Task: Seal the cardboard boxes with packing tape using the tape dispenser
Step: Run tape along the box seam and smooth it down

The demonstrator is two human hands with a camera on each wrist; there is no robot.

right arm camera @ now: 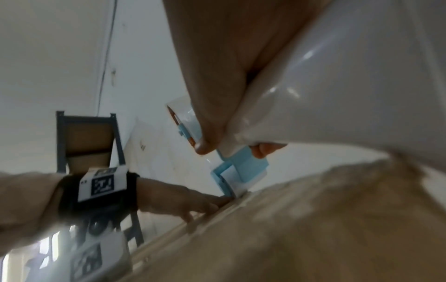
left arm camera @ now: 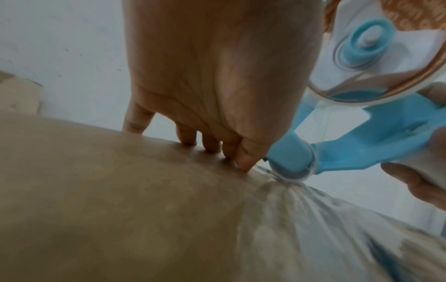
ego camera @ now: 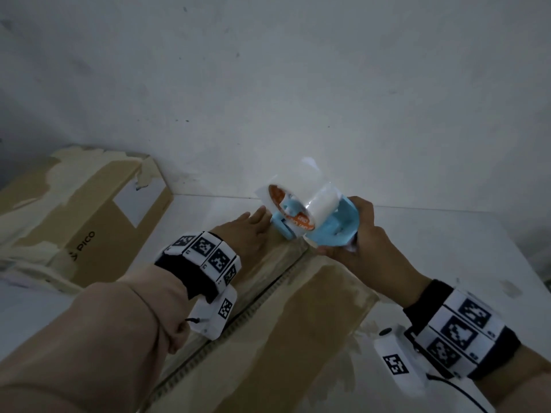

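A cardboard box (ego camera: 313, 323) lies in front of me, its centre seam running away from me under clear tape. My right hand (ego camera: 354, 245) grips the white handle of a light-blue tape dispenser (ego camera: 310, 216) carrying a clear tape roll with an orange core. The dispenser's roller (left arm camera: 292, 162) touches the box's far edge (left arm camera: 169, 181). My left hand (ego camera: 244, 231) rests flat on the left flap, fingers (left arm camera: 210, 145) straight, thumb tip beside the roller. From the right wrist, the dispenser's blue front (right arm camera: 239, 171) meets the box top (right arm camera: 313, 219) next to the left hand (right arm camera: 183, 200).
A second cardboard box (ego camera: 77, 219) marked PICO, with torn tape patches, stands at the left against the white wall (ego camera: 298, 84). Both boxes sit on a white table (ego camera: 447, 248). A dark metal shelf (right arm camera: 89, 145) shows behind in the right wrist view.
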